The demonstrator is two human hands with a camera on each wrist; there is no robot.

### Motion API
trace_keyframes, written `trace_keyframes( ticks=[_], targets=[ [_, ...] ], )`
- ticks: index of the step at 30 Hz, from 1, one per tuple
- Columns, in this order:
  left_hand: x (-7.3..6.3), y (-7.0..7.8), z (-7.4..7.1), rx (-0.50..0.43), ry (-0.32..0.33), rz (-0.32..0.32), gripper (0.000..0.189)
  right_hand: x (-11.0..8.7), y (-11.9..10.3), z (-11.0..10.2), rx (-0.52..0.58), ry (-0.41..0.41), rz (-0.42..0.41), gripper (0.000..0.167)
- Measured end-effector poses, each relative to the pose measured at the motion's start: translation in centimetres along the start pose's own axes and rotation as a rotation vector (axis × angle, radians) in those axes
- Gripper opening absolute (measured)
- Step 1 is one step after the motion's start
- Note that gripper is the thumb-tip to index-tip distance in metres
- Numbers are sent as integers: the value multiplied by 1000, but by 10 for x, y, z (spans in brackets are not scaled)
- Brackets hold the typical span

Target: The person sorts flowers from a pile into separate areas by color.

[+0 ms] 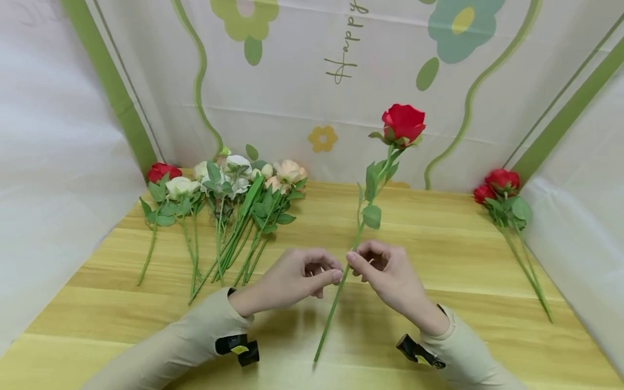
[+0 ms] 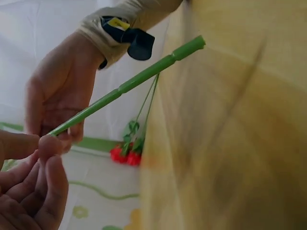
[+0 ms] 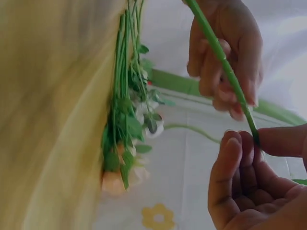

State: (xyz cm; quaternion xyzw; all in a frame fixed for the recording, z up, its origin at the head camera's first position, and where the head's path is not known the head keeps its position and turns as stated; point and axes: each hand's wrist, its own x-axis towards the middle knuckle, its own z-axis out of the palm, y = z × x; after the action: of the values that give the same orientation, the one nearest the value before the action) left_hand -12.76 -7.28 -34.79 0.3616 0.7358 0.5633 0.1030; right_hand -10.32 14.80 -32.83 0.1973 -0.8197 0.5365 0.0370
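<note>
A red rose [image 1: 403, 124] with a long green stem [image 3: 230, 74] stands tilted above the table, its bloom up and to the right. My right hand [image 1: 392, 271] pinches the middle of the stem between thumb and fingertips, as the right wrist view also shows. Just left of the stem is my left hand [image 1: 297, 276], thumb and fingers loosely bent, fingertips close to it. Whether they touch it I cannot tell. In the left wrist view the stem's lower end [image 2: 189, 48] points toward the table side.
White and peach flowers [image 1: 239, 181] lie bunched at the back left of the wooden table [image 1: 414, 211], with a single red rose [image 1: 164, 172] beside them. Two more red roses [image 1: 502, 181] lie at the right edge. Behind hangs a printed cloth [image 1: 292, 92].
</note>
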Motion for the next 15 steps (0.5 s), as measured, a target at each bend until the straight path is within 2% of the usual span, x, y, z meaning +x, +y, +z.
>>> trace_keyframes(
  ticks=[3, 8, 11, 15],
  targets=[
    [-3, 4, -12, 81, 1, 16, 11, 1, 0, -13, -65, 29, 3, 13],
    [-14, 13, -45, 234, 52, 62, 12, -1, 14, -51, -278, 138, -6, 10],
    [-22, 19, -67, 303, 122, 43, 11, -4, 26, -88, -434, 176, 22, 11],
    [-28, 23, -87, 357, 175, -7, 13, -5, 38, -150, -557, 142, 139, 23]
  ],
)
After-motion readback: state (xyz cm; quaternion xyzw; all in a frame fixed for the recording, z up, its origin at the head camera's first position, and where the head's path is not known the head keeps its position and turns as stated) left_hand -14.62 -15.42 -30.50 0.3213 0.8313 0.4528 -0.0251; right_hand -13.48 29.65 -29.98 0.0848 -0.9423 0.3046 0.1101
